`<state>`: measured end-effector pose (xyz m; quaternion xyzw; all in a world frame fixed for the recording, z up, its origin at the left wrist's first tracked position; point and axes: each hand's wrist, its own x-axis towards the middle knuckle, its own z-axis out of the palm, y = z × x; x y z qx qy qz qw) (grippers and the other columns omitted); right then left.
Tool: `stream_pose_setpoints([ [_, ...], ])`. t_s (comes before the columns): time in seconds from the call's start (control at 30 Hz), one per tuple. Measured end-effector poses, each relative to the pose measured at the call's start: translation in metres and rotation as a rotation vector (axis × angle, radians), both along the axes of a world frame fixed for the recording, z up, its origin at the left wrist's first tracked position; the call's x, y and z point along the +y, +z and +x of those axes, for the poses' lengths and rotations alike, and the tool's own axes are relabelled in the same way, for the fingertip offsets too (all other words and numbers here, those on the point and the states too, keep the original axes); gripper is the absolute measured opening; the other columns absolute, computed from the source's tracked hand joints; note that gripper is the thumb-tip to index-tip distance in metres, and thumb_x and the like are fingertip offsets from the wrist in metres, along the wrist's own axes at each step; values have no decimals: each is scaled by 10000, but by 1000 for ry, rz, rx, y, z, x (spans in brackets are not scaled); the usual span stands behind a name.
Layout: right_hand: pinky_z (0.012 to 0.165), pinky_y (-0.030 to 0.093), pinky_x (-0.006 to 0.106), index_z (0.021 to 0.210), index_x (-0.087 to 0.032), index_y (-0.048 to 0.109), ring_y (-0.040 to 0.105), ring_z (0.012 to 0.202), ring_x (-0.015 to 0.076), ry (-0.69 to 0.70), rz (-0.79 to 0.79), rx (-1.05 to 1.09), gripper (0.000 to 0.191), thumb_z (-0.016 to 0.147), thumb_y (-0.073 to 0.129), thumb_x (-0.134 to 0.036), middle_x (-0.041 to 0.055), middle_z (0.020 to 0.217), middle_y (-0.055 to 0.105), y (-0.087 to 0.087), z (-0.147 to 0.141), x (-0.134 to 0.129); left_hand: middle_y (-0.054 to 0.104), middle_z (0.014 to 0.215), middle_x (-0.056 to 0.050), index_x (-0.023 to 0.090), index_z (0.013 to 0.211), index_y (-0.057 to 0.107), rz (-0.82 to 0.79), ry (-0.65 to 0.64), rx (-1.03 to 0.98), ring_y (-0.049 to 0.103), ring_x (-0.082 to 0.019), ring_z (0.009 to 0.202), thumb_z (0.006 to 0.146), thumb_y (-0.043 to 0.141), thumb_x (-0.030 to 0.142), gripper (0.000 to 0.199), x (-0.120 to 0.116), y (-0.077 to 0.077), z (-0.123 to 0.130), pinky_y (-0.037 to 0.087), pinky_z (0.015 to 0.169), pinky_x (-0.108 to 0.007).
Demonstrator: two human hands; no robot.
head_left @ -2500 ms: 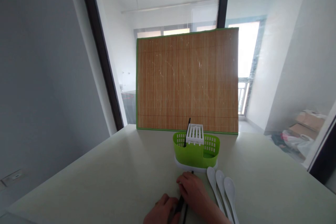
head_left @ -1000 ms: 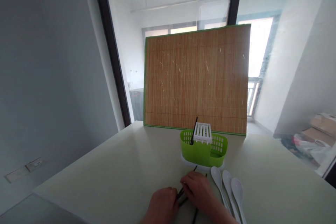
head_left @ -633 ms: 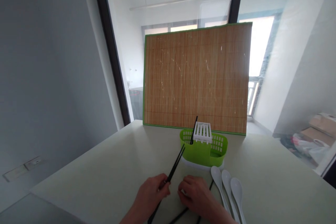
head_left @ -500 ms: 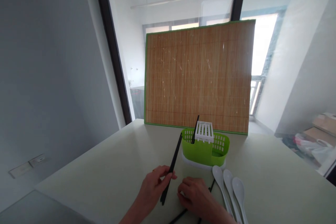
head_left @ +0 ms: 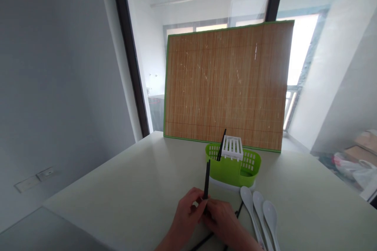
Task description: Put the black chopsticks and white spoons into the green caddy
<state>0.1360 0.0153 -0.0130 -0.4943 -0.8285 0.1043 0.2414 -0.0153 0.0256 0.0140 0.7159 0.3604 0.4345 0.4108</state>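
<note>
Between my two hands stands a pair of black chopsticks, tips up and nearly upright. My left hand pinches them between thumb and fingers. My right hand is closed around their lower part, fingers touching the left hand; their bottom ends are hidden. Just beyond is a green cutlery holder with a white slatted rack on it and black chopsticks leaning in its left compartment. More black chopsticks lie on the table, partly under my right hand.
Three white spoons lie side by side, right of my right hand and in front of the holder. A bamboo mat with green edging stands upright at the back of the white table. A grey wall borders the left.
My left hand has moved right and turned the chopsticks from slanted to nearly upright. My right hand has come against their lower part. The view has shifted slightly.
</note>
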Motion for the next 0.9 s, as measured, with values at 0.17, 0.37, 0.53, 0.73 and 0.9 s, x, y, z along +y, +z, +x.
stream_pose_setpoints([
  [0.17,697,393,218,1006,-221,556,602,819,145,29,4,29,183,867,437,-218,15,890,639,-1,0,1,549,845,-27,181,879,599,61,2,127,544,-106,721,851,451,311,199,-4,7,-3,466,539,-152],
  [0.37,707,390,214,958,-221,535,591,841,139,55,13,58,135,868,434,-215,5,918,624,-3,0,1,587,818,-16,188,839,604,127,50,161,563,-102,708,827,490,279,147,-5,18,-3,478,582,-161],
  [0.53,689,388,232,928,-213,536,586,795,155,-13,-1,27,122,822,477,-200,6,881,627,-6,3,3,624,799,-12,184,825,640,149,66,148,575,-107,699,800,539,273,136,2,40,-8,484,584,-165],
  [0.73,771,379,261,1149,-278,494,574,894,166,-77,38,-1,339,818,489,-205,1,1020,620,-3,8,2,656,863,-27,148,926,651,253,246,-78,554,-89,567,777,579,391,294,39,112,-8,511,521,-199],
  [0.9,705,366,242,964,-273,568,569,829,147,-60,77,-93,168,836,479,-211,-23,879,608,0,8,0,670,867,-51,139,937,663,340,186,26,613,-138,728,774,581,369,293,96,142,23,514,568,-197],
])
